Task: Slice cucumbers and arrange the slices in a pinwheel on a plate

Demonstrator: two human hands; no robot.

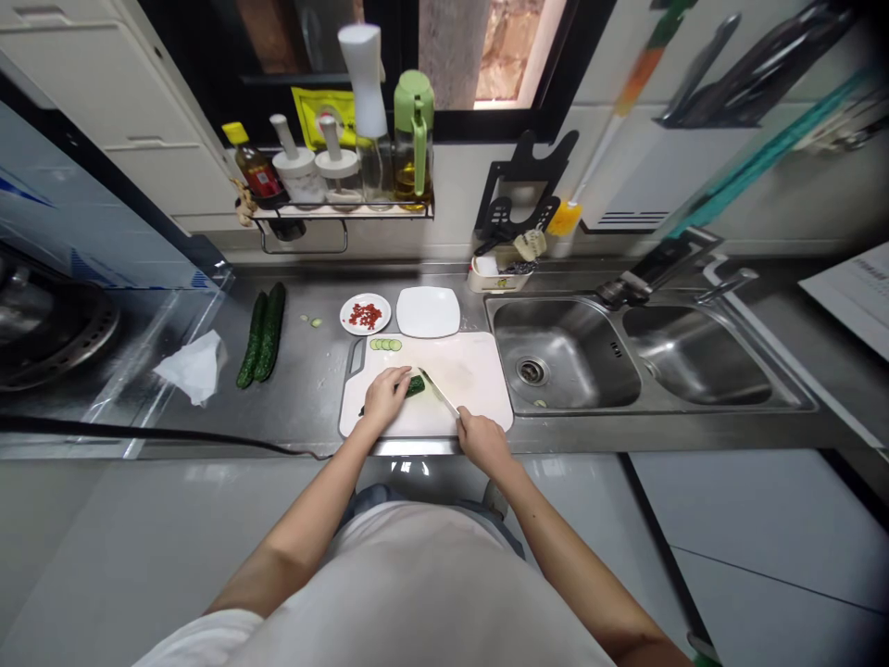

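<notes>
My left hand (386, 396) is closed over a dark green cucumber (415, 385), pressing it on the white cutting board (479, 371). Part of the cucumber is hidden under the fingers. In my right hand (484, 441) is the handle of a kitchen knife (439, 390), its blade slanting up and left beside the cucumber's cut end. A thin slice seems to lie by the blade, too small to be sure. Several pale green cucumber slices (386, 345) lie in an overlapping row at the board's upper left.
Behind the board stand a plate of chopped red pieces (365, 315) and a white square plate (428, 311). Two whole cucumbers (262, 335) and a crumpled tissue (194, 365) lie left. The double sink (562, 357) is right. A bottle rack (347, 211) hangs above the counter.
</notes>
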